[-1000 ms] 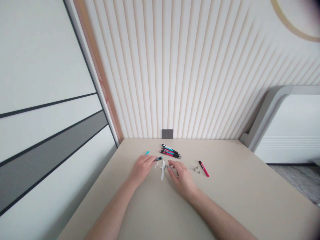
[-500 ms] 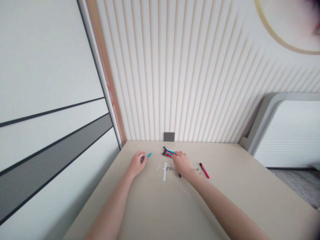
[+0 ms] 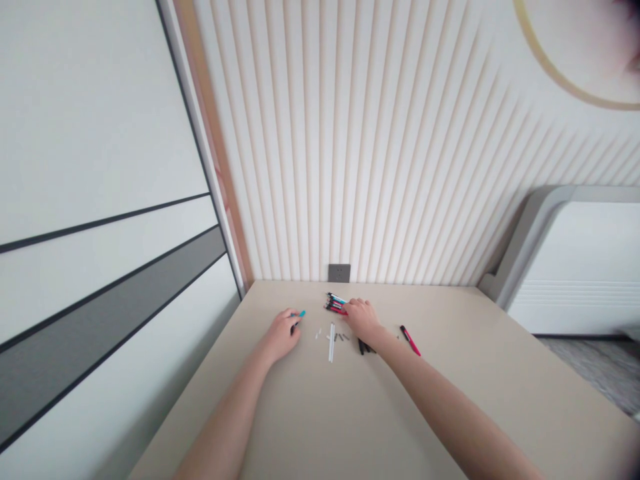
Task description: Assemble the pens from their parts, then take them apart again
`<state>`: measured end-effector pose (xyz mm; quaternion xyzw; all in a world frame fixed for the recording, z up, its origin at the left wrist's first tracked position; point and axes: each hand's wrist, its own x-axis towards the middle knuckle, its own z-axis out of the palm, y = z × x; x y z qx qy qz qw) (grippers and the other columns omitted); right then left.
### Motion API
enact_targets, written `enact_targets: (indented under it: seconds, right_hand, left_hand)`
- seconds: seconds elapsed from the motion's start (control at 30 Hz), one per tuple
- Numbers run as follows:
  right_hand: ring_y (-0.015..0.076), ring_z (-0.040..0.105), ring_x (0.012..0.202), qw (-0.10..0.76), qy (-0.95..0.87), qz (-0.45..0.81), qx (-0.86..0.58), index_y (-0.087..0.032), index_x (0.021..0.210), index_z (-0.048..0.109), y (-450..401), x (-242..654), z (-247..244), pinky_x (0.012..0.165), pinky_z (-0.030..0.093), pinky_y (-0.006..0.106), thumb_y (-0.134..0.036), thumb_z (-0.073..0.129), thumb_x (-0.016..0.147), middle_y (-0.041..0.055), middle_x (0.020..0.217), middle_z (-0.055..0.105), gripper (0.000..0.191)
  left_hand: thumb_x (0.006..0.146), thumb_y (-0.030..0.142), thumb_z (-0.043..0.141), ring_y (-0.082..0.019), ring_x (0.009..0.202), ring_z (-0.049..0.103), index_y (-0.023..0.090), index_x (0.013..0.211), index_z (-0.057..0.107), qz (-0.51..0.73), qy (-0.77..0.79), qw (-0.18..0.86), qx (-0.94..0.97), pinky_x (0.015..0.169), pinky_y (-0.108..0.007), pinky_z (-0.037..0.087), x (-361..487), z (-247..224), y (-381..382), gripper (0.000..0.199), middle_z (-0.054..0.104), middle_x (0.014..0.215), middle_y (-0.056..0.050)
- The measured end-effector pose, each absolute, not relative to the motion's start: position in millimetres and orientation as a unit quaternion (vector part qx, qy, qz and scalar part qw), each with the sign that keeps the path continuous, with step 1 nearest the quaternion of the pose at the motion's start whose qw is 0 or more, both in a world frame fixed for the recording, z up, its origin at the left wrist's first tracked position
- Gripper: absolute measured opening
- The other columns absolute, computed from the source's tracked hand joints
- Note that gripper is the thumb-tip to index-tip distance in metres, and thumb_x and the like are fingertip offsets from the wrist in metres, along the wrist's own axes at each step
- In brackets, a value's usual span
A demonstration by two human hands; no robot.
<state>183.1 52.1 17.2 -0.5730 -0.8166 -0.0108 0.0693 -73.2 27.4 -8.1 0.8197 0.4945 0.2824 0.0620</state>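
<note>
The pens (image 3: 334,303) lie near the far edge of the surface (image 3: 310,420), the right hand (image 3: 363,317) over their right ends; I judge I'm picking one out, which calls for pinching just one, but the fingertips are hidden and I can't tell if they grip. Toward the left edge, my left hand (image 3: 283,335) holds a dark piece (image 3: 295,329) beside a blue piece (image 3: 302,313); my right arm (image 3: 425,383) partly hides black parts (image 3: 362,348).

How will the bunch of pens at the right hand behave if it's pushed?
The bunch of pens will probably spread rather than move as one, since no band shows around the visible part. Each pen should be stiff, as the barrels look straight. Some may roll on the smooth-looking table, though the right hand covers part of them.
</note>
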Motion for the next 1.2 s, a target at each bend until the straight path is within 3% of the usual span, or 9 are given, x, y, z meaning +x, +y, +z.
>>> enact_targets:
  seconds: [0.13, 0.4, 0.6, 0.9, 1.0, 1.2]
  right_hand:
    - [0.0248, 0.058, 0.103, 0.086, -0.819, 0.002, -0.567, -0.016, 0.101, 0.069, 48, 182, 25, 0.086, 0.037, 0.032, -0.028, 0.051, 0.094, 0.0144, 0.105, 0.066, 0.023]
    - [0.0194, 0.06, 0.102, 0.091, -0.882, 0.054, -0.459, -0.026, 0.099, 0.073, 13, 158, 32, 0.092, 0.034, 0.028, -0.033, 0.056, 0.089, 0.003, 0.099, 0.072, 0.02]
    - [0.022, 0.062, 0.1, 0.084, -0.88, 0.049, -0.465, -0.023, 0.096, 0.073, 9, 148, 30, 0.089, 0.034, 0.031, -0.02, 0.055, 0.086, 0.0061, 0.097, 0.073, 0.021]
    - [0.0223, 0.065, 0.096, 0.083, -0.859, 0.031, -0.504, -0.023, 0.099, 0.072, 11, 134, 30, 0.087, 0.037, 0.031, -0.022, 0.054, 0.087, 0.0072, 0.093, 0.075, 0.022]
    - [0.0204, 0.063, 0.099, 0.091, -0.854, 0.019, -0.511, -0.025, 0.101, 0.071, 18, 134, 28, 0.087, 0.037, 0.03, -0.024, 0.05, 0.092, 0.0059, 0.097, 0.073, 0.023]
    - [0.0257, 0.057, 0.106, 0.088, -0.821, -0.028, -0.564, -0.018, 0.103, 0.067, 45, 160, 21, 0.087, 0.036, 0.036, -0.01, 0.044, 0.092, 0.0145, 0.11, 0.065, 0.026]
  left_hand:
    - [0.074, 0.0, 0.047, -0.021, 0.102, 0.063, 0.016, 0.097, 0.071, 0.275, 0.505, 0.074, 0.815, 0.097, -0.037, 0.049, -71, -4, 19, 0.038, 0.065, 0.109, -0.01]
    - [0.072, -0.004, 0.047, -0.021, 0.109, 0.061, 0.017, 0.103, 0.069, 0.265, 0.506, 0.086, 0.816, 0.105, -0.037, 0.043, -71, 0, 19, 0.043, 0.067, 0.113, -0.009]
    - [0.073, -0.002, 0.045, -0.022, 0.117, 0.058, 0.016, 0.111, 0.068, 0.259, 0.521, 0.087, 0.809, 0.108, -0.036, 0.04, -76, -2, 23, 0.047, 0.064, 0.123, -0.009]
    - [0.075, 0.0, 0.045, -0.023, 0.119, 0.056, 0.017, 0.1, 0.07, 0.257, 0.53, 0.079, 0.804, 0.107, -0.039, 0.041, -78, -1, 21, 0.04, 0.058, 0.129, -0.011]
    - [0.077, 0.0, 0.045, -0.024, 0.121, 0.055, 0.016, 0.101, 0.07, 0.244, 0.533, 0.082, 0.806, 0.107, -0.039, 0.041, -75, 2, 18, 0.039, 0.057, 0.13, -0.013]
    - [0.079, 0.002, 0.044, -0.025, 0.123, 0.053, 0.017, 0.104, 0.07, 0.213, 0.544, 0.085, 0.807, 0.106, -0.04, 0.042, -70, 7, 14, 0.039, 0.056, 0.131, -0.013]
